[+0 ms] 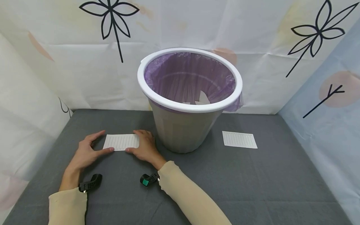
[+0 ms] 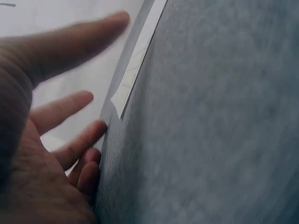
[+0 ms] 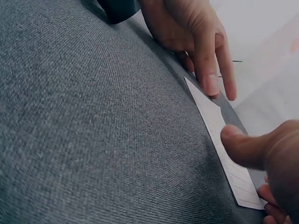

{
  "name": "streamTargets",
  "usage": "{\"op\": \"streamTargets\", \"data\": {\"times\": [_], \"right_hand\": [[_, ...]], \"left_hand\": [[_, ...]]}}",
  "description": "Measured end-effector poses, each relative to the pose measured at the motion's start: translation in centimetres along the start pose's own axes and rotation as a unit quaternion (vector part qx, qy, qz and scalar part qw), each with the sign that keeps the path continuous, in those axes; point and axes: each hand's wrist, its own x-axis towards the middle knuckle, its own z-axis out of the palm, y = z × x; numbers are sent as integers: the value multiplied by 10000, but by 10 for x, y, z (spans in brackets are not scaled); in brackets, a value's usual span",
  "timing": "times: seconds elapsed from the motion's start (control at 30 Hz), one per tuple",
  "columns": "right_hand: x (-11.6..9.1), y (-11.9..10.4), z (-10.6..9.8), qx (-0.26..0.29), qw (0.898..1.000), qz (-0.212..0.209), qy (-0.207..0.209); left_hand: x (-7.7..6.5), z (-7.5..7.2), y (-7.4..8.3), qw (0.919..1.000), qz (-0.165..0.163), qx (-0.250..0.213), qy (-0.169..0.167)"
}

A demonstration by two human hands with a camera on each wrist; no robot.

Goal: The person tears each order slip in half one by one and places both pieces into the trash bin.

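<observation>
A white lined paper slip (image 1: 121, 142) lies on the grey cloth between the two hands. At its left end is the left hand (image 1: 87, 152), fingers spread and mostly straight; a gap shows between them and the slip in the left wrist view. The right hand (image 1: 146, 147) holds the slip's right end, its thumb (image 3: 247, 148) at the near edge and fingers at the far edge. The slip's left corner (image 2: 122, 100) looks slightly bent up.
A pale waste bin (image 1: 182, 128) with a white rim and purple liner stands just right of the right hand. Pieces of paper (image 1: 203, 98) lie inside. Another lined slip (image 1: 239, 139) lies right of the bin. Patterned fabric walls (image 1: 112, 81) border the grey-covered table (image 1: 253, 187).
</observation>
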Motion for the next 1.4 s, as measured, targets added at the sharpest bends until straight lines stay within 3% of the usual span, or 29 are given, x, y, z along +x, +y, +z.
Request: {"op": "streamTargets", "data": {"times": [0.13,0.3,0.93,1.17,1.4], "right_hand": [[-1,-2,-2,-219,9998,-1,27],[-3,-3,-4,-432,9991,49,-12],[-3,-5,-3,-277,9996,74,7],[-2,-3,-1,-211,9997,-6,159],[-3,2,-3,23,9998,-198,88]], "left_hand": [[2,6,0,9974,219,681,6],[1,10,1,9936,290,1083,-147],[-1,9,2,9939,222,1076,-99],[-1,9,5,9962,241,839,71],[-1,2,13,9988,475,-78,78]]}}
